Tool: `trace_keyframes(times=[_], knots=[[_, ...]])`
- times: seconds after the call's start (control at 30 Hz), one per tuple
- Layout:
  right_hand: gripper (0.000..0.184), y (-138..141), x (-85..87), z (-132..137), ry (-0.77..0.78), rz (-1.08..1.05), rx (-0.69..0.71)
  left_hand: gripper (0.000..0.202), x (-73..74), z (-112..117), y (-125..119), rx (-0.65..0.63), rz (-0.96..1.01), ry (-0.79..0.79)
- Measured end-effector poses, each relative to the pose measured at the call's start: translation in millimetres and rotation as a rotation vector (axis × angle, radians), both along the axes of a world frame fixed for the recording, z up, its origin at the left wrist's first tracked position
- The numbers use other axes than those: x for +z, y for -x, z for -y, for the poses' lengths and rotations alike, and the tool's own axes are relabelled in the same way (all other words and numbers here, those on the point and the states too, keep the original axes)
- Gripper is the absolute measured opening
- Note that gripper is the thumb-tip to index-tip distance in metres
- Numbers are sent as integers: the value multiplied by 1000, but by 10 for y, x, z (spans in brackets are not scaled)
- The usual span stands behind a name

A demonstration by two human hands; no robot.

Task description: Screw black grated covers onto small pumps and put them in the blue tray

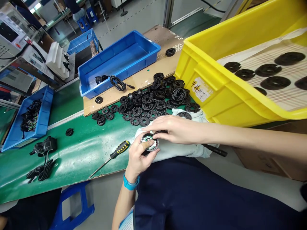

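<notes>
Black round part [150, 142] sat on white cloth [178, 150] under your grip | left hand [136, 157] cupped it from below, thumb on its face | right hand [177, 129] pinched its far rim | judged: even, level pressure suited it best | screwdriver [115, 154] just left.

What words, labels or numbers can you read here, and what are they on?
Nothing reads clearly.
White label on the yellow crate: yellow handwriting and small print, too blurred.
Panels of the machines at upper left: too small.
Badge at the bottom edge: blurred.
Round part in the left hand: no legible marking.
</notes>
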State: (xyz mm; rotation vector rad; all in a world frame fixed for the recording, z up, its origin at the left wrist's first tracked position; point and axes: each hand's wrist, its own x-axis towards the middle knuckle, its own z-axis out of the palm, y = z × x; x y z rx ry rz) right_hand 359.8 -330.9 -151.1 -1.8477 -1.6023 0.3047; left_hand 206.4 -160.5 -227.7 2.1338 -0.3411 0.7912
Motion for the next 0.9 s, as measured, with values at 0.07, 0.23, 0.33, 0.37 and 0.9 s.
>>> trace_keyframes(times=[0.07, 0.23, 0.33, 0.37, 0.9], knots=[[38, -13, -61, 46, -34, -98, -57, 34, 9, 11, -5, -11, -6, 6], [32, -33, -198, 160, -123, -321, -118, 34, 34, 23, -29, -28, -13, 3], [26, -8, -254, 197, -154, -409, -125, 34, 39, 28, -36, -32, -13, 0], [24, 7, -265, 203, -169, -421, -133, 34, 40, 30, -37, -31, -14, -1], [13, 20, -103, 247, -224, 256, -11, 30, 28, 75, -17, -60, -17, 0]])
